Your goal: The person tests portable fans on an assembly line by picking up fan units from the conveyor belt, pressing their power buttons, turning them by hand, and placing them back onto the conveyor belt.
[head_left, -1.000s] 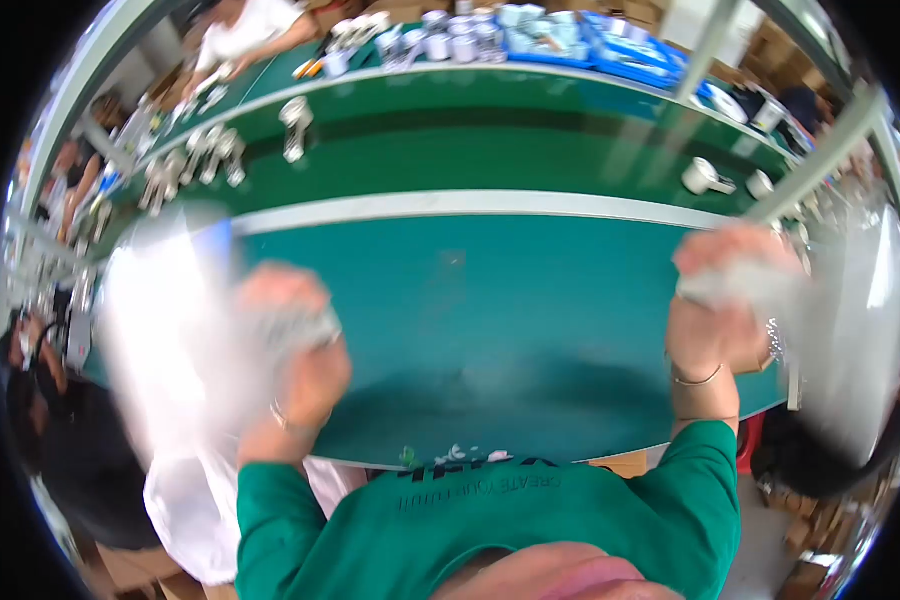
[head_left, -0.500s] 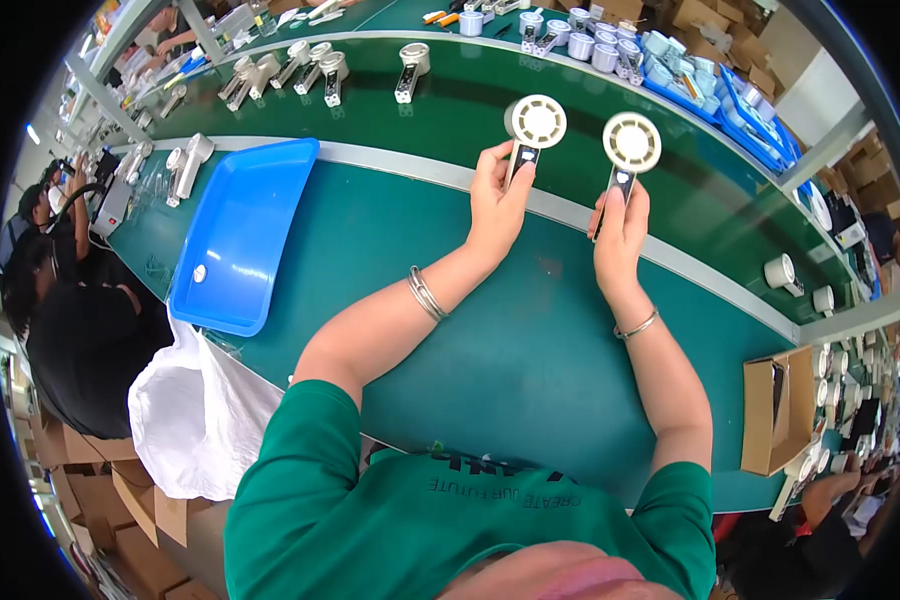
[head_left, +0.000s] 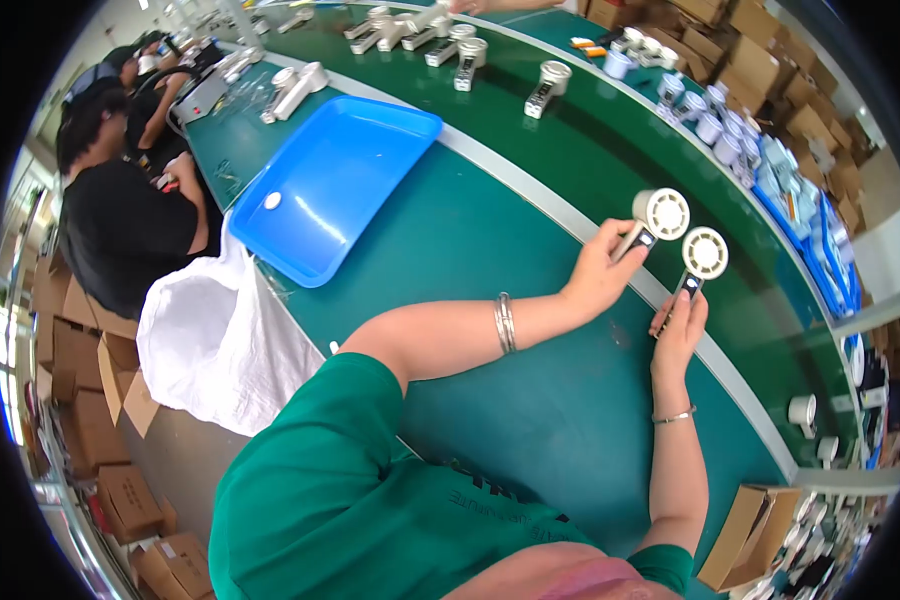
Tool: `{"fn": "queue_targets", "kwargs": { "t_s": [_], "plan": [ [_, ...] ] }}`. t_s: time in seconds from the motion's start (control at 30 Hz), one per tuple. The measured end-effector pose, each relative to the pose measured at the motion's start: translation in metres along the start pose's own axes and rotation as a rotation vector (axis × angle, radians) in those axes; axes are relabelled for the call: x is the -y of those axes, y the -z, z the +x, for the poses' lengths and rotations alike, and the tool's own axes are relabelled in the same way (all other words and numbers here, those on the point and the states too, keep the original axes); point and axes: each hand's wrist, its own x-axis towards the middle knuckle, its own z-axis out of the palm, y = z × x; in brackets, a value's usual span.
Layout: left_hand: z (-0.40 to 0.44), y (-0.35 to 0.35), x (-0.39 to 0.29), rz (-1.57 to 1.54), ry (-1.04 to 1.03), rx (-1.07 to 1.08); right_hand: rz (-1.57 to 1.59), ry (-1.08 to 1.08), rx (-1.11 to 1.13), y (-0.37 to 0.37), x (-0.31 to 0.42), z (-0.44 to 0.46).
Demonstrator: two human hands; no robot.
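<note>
The fingers of the left hand (head_left: 602, 268) are curled round the handle of a white handheld fan (head_left: 667, 214), thumb along the front; the fingers of the right hand (head_left: 681, 322) are closed likewise on a second white fan (head_left: 705, 253); the two fans tilt side by side, round slotted heads up, over the pale rail (head_left: 530, 190) at the far edge of the teal bench (head_left: 520, 420); each handle bears a dark panel with a pale mark, too small to read; silver bracelets circle both wrists; the green shirt (head_left: 345, 480) carries upside-down dark lettering (head_left: 480, 500), creased, with FUTURE just legible in its smaller line; on the bench to the left sits a blue tray (head_left: 360, 175), holding one small white round piece (head_left: 272, 201); near it a white sack (head_left: 250, 370) hangs at the bench edge, mouth open; at the right stands an open cardboard box (head_left: 732, 545), its contents hidden; more fans (head_left: 548, 88) rest on the dark green strip beyond the rail; farther off, blue bins (head_left: 842, 285) hold pale blue parts (head_left: 785, 180); on the floor at left, a carton (head_left: 130, 500) shows print too small to read.
</note>
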Motion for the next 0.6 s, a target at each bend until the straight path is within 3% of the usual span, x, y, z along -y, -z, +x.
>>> {"fn": "queue_targets", "kwargs": {
  "t_s": [0.2,0.27,0.3,0.4,0.57,0.6],
  "plan": [
    [0.003,0.001,0.005,-0.006,-0.093,-0.024,0.073,-0.068,-0.022,0.005,-0.002,0.005],
    [0.007,0.002,0.010,0.072,-0.067,-0.032,0.089,-0.153,-0.026,0.012,-0.011,0.015],
    [0.008,0.003,-0.001,0.095,0.082,-0.053,0.024,-0.211,-0.046,0.011,-0.010,0.021],
    [0.026,0.003,0.004,0.160,0.076,-0.184,-0.092,-0.337,-0.081,0.014,-0.010,0.048],
    [0.095,0.012,0.011,0.391,-0.042,-0.339,-0.333,-0.156,-0.074,0.019,-0.023,0.136],
    [0.110,0.013,0.011,0.444,-0.070,-0.356,-0.509,-0.031,-0.087,0.023,-0.036,0.162]
  ]
}}
